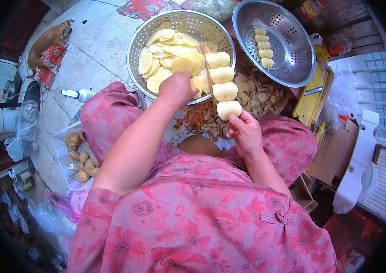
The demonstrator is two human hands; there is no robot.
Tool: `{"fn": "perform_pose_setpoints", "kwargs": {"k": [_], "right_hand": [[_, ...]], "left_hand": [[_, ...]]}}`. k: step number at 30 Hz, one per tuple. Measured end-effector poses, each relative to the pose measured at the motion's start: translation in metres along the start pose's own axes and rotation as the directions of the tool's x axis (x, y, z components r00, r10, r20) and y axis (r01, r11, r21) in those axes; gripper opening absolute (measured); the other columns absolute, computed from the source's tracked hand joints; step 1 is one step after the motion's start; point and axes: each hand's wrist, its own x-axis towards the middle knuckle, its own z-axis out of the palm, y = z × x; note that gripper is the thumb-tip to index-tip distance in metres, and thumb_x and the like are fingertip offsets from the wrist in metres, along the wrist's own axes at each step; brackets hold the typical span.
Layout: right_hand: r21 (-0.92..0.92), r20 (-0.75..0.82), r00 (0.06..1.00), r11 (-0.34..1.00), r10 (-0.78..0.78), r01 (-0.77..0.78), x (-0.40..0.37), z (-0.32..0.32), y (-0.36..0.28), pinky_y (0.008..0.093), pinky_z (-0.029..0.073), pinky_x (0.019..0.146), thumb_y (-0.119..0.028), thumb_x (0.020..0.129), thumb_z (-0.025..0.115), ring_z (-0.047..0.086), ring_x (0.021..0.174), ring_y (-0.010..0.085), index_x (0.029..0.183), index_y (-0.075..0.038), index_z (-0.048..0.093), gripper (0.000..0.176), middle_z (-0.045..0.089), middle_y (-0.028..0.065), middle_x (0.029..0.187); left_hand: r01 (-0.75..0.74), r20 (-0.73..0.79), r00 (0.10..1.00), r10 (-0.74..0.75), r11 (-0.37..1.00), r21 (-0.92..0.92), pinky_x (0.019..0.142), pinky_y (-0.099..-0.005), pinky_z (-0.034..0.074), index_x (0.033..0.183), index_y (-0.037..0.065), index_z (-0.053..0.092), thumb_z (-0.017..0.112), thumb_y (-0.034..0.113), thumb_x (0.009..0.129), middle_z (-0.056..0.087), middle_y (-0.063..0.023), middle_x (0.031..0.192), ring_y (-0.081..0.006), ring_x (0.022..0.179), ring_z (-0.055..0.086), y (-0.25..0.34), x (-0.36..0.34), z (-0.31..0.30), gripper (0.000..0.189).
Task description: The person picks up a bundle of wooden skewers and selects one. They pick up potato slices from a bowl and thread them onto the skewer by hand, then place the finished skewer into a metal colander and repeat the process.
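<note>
My left hand (178,89) reaches into a metal colander (134,73) heaped with pale potato slices (170,50). Its fingers are curled against a slice at the near side of the heap, and their tips are partly hidden. My right hand (245,133) pinches the lower end of a potato skewer (225,92), which has several thick, pale pieces threaded in a row. The skewer slants up over the colander's right side. Beside it, a bundle of thin wooden sticks (207,49) rests against the slices.
A second colander (309,68) at upper right holds another potato skewer (263,48). Peelings and scraps (261,93) lie below it, near a yellow slicer (313,98). Whole potatoes (83,159) sit by my left knee. A dog (47,45) lies on the floor, upper left.
</note>
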Motion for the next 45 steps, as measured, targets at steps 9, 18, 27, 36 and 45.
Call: {"fn": "perform_pose_setpoints", "kwargs": {"k": [9,18,27,36,45], "right_hand": [[-0.068,0.03,1.0,0.998,-0.001,0.003,-0.002,-0.003,0.001,0.0204,0.043,0.048,-0.01,0.085,0.062,0.049,0.053,0.0064,0.098,0.0,0.061,0.016,0.057,-0.0004,0.072],[-0.138,0.135,0.99,0.99,0.033,-0.014,-0.006,-0.001,0.002,0.0199,0.042,0.049,-0.01,0.084,0.063,0.049,0.055,0.006,0.098,0.0,0.061,0.017,0.057,0.0003,0.073],[-0.192,0.19,0.977,0.98,0.094,-0.057,-0.009,-0.001,0.004,0.019,0.041,0.049,-0.011,0.084,0.064,0.049,0.054,0.0055,0.098,-0.002,0.062,0.017,0.06,0.0005,0.077],[-0.21,0.216,0.969,0.975,0.122,-0.076,-0.009,0.0,0.007,0.0187,0.042,0.048,-0.012,0.085,0.063,0.048,0.054,0.0038,0.097,-0.003,0.062,0.016,0.059,-0.0017,0.079],[-0.233,0.198,0.971,0.969,0.134,-0.086,-0.01,0.004,0.008,0.0186,0.042,0.048,-0.012,0.085,0.063,0.048,0.055,0.0035,0.097,-0.002,0.062,0.015,0.059,-0.002,0.077]], "left_hand": [[-0.031,-0.146,0.989,-0.001,0.976,-0.217,0.068,-0.0363,0.051,0.088,0.007,0.064,0.064,0.017,0.073,0.064,-0.0133,0.086,-0.0263,0.072,0.063,-0.02,0.023,0.014,0.018],[0.055,-0.06,0.962,-0.268,0.401,-0.914,0.065,-0.0271,0.051,0.091,0.006,0.058,0.055,0.004,0.081,0.059,-0.0032,0.088,-0.0147,0.075,0.062,-0.023,0.026,-0.029,0.01],[0.005,0.004,0.975,-0.221,0.004,-1.0,0.068,-0.0322,0.053,0.096,0.003,0.053,0.056,0.005,0.081,0.059,-0.0096,0.092,-0.0201,0.081,0.062,-0.033,0.028,-0.033,0.015],[0.011,-0.014,0.947,-0.32,0.078,-0.997,0.065,-0.0293,0.054,0.107,0.002,0.055,0.06,0.003,0.08,0.06,-0.0097,0.098,-0.018,0.081,0.061,-0.031,0.029,-0.029,0.027],[0.125,-0.139,0.84,-0.525,0.435,-0.892,0.052,-0.0231,0.05,0.089,0.003,0.061,0.066,0.01,0.08,0.061,-0.0034,0.077,-0.0096,0.06,0.056,-0.034,0.027,-0.032,0.012]]}}
